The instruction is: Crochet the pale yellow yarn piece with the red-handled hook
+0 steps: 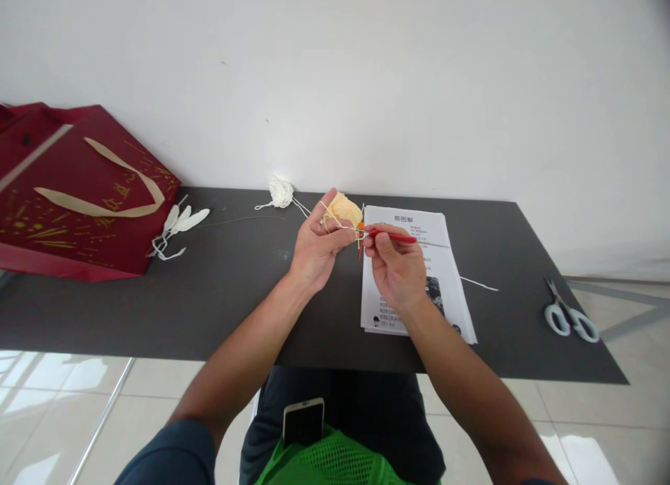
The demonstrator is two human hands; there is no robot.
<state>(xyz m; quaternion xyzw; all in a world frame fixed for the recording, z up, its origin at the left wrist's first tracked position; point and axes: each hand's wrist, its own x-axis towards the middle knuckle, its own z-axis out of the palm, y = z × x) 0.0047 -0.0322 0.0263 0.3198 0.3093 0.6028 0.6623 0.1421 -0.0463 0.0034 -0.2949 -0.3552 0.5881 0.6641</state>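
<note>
My right hand (396, 265) is closed around the red handle of a crochet hook (395, 237), whose metal tip points left toward my other hand. White yarn (335, 218) loops over the raised index finger of my left hand (319, 248). That hand pinches the yarn between thumb and fingers, close to the hook's tip; any stitches there are too small to make out. A strand runs back to a white yarn ball (281, 191) by the wall. Just behind my fingers lies a pale yellow yarn ball (344, 211), with a small orange item (361, 227) beside it.
Printed sheets (380, 296) lie under my right hand on the dark table (235, 282). Scissors (568, 314) rest near the right edge. To the left are white leaf-shaped pieces (183, 220) with yarn tails and a red gift bag (99, 213). A phone (303, 422) sits on my lap.
</note>
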